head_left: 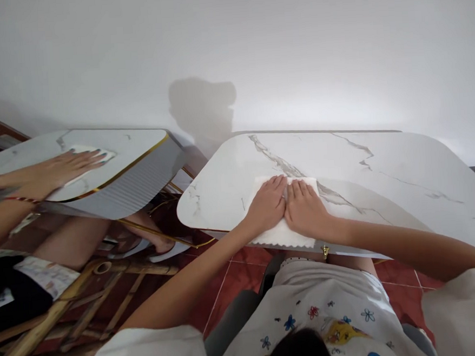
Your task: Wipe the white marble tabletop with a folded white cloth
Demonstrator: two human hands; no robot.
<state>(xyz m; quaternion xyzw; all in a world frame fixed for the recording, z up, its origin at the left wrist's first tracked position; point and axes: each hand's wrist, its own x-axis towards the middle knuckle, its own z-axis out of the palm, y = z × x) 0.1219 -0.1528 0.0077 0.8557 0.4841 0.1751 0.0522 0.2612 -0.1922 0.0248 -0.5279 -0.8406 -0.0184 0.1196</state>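
A white napkin [288, 238] with a scalloped edge lies on the marble-patterned white table [383, 162], its front edge at or over the table's near edge. On its left half my left hand [267, 200] rests flat, fingers pointing away from me. Beside it, touching along the thumbs, my right hand [304, 206] also lies flat on the napkin with its fingers stretched out. The part of the napkin under both palms is hidden.
To the left, another person's hand [72, 165] lies on a white cloth on a second marble-patterned table [145, 138] with gold trim. A bamboo chair [71, 309] stands below it. A gold knob [325, 251] sticks out below my table's near edge. A white wall rises behind.
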